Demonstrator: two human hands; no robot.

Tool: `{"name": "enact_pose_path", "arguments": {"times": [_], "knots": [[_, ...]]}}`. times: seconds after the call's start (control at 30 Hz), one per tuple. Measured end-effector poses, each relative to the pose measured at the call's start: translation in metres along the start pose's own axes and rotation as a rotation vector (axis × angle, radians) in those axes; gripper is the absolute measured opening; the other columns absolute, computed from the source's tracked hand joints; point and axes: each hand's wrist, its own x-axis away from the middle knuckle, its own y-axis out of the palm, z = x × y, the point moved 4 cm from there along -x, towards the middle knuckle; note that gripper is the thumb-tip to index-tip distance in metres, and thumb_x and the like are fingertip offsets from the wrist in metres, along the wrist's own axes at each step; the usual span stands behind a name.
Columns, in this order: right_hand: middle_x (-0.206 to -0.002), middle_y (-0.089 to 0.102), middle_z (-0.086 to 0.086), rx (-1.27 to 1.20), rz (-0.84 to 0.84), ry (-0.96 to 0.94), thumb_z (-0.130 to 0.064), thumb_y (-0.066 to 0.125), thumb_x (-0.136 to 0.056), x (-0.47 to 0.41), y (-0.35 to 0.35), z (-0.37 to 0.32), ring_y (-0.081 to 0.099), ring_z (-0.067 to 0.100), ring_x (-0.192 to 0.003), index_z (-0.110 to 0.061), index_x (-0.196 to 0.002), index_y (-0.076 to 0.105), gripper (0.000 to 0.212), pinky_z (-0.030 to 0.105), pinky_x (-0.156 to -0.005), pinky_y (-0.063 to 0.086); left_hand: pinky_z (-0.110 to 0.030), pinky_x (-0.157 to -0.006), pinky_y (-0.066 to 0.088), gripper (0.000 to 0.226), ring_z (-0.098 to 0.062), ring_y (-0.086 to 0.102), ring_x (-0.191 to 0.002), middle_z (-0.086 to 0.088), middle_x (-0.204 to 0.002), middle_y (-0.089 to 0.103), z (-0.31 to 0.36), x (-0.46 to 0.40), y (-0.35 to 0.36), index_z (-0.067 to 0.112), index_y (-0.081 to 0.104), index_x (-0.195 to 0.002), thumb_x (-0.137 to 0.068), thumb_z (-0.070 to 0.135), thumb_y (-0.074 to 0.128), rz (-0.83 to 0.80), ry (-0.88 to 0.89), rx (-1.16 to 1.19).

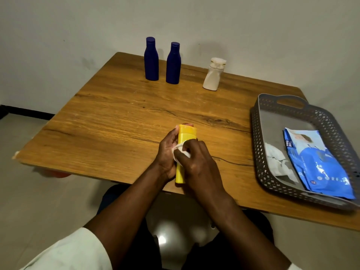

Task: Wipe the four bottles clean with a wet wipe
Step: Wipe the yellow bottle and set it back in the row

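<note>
Head view: left hand fingers grip yellow bottle — right hand fingers pinch wipe; tray nearby.

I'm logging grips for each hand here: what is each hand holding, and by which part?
Left hand holds the yellow bottle around its middle. Right hand presses a white wet wipe against the bottle's side.

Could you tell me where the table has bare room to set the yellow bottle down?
The table is bare between the hands and the two blue bottles, and across its left half. The right edge is crowded by the grey basket holding the wipes pack.
</note>
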Motion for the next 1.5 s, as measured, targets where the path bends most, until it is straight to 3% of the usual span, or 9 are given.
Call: {"name": "enact_pose_path", "arguments": {"times": [0.17, 0.33, 0.5, 0.73, 0.97, 1.1, 1.33, 1.4, 1.5], "knots": [[-0.096, 0.057, 0.008, -0.166, -0.068, -0.021, -0.006, 0.075, -0.073, 0.036, 0.001, -0.006, 0.053, 0.024, -0.089, -0.012, -0.098, 0.068, 0.027, 0.033, -0.058, 0.048, -0.044, -0.081, 0.050, 0.041, -0.027, 0.060, -0.072, -0.017, -0.086, 0.059, -0.004, -0.006, -0.005, 0.018, 0.060, -0.115, -0.093, 0.046, 0.039, -0.054, -0.001, 0.011], [-0.096, 0.059, 0.008, -0.552, 0.181, 0.188, 0.019, 0.065, -0.070, 0.032, -0.018, 0.029, 0.056, 0.009, -0.093, -0.009, -0.094, 0.075, 0.038, 0.010, -0.077, 0.044, -0.035, -0.072, 0.053, 0.048, -0.024, 0.062, -0.074, -0.014, -0.089, 0.061, -0.005, -0.003, -0.004, 0.022, 0.058, -0.120, -0.095, 0.054, 0.034, -0.013, -0.043, -0.034], [-0.093, 0.058, 0.009, -0.414, 0.426, 0.335, 0.016, 0.062, -0.076, -0.016, -0.035, 0.061, 0.053, 0.010, -0.086, -0.003, -0.102, 0.073, 0.033, 0.004, -0.071, 0.039, -0.036, -0.072, 0.051, 0.068, -0.023, 0.065, -0.074, -0.013, -0.094, 0.064, -0.011, -0.003, -0.009, 0.014, 0.058, -0.124, -0.085, 0.066, 0.039, 0.007, -0.097, -0.112], [-0.100, 0.057, 0.011, -0.264, 0.265, 0.227, 0.015, 0.059, -0.075, -0.014, 0.004, 0.037, 0.054, 0.024, -0.096, -0.004, -0.110, 0.068, 0.041, 0.032, -0.072, 0.047, -0.037, -0.082, 0.053, 0.056, -0.022, 0.070, -0.090, -0.007, -0.100, 0.073, -0.010, -0.001, -0.002, 0.021, 0.061, -0.116, -0.097, 0.056, 0.021, 0.016, -0.082, -0.115], [-0.104, 0.065, 0.013, -0.177, 0.207, 0.201, 0.017, 0.072, -0.061, 0.048, 0.021, 0.008, 0.052, 0.024, -0.098, -0.002, -0.104, 0.071, 0.047, 0.021, -0.076, 0.040, -0.029, -0.064, 0.053, 0.066, -0.019, 0.062, -0.066, -0.008, -0.078, 0.065, -0.010, -0.008, -0.015, 0.013, 0.051, -0.132, -0.093, 0.061, 0.029, 0.124, 0.001, -0.086], [-0.105, 0.059, 0.004, -0.282, 0.240, 0.198, 0.017, 0.057, -0.062, 0.073, 0.015, -0.003, 0.051, 0.018, -0.099, -0.006, -0.103, 0.071, 0.049, 0.017, -0.079, 0.042, -0.029, -0.064, 0.051, 0.064, -0.018, 0.062, -0.064, -0.008, -0.076, 0.065, -0.011, -0.008, -0.016, 0.013, 0.063, -0.111, -0.092, 0.064, 0.030, 0.171, 0.021, -0.056], [-0.102, 0.067, -0.006, -1.059, 0.462, 0.908, 0.006, 0.061, -0.085, 0.072, -0.010, 0.046, 0.066, 0.020, -0.096, -0.030, -0.093, 0.073, 0.039, 0.039, -0.069, 0.060, -0.027, -0.060, 0.053, 0.079, -0.022, 0.062, -0.062, -0.012, -0.074, 0.062, -0.005, -0.006, -0.008, 0.002, 0.061, -0.090, -0.085, 0.074, 0.030, 0.224, -0.044, 0.143], [-0.099, 0.069, -0.009, -1.043, 0.476, 0.926, 0.003, 0.060, -0.087, 0.059, -0.020, 0.062, 0.066, 0.016, -0.095, -0.032, -0.096, 0.072, 0.038, 0.042, -0.079, 0.059, -0.028, -0.059, 0.055, 0.066, -0.023, 0.063, -0.061, -0.012, -0.072, 0.063, -0.003, -0.004, -0.006, 0.001, 0.060, -0.090, -0.088, 0.064, 0.040, 0.238, -0.020, 0.148], [-0.100, 0.067, -0.004, -0.898, 0.407, 0.760, 0.005, 0.059, -0.087, 0.025, -0.033, 0.071, 0.064, 0.012, -0.094, -0.025, -0.101, 0.070, 0.035, 0.022, -0.077, 0.054, -0.029, -0.061, 0.054, 0.051, -0.023, 0.061, -0.061, -0.011, -0.070, 0.061, -0.005, 0.000, -0.001, 0.001, 0.058, -0.090, -0.090, 0.051, 0.047, 0.254, -0.060, 0.128]]}}
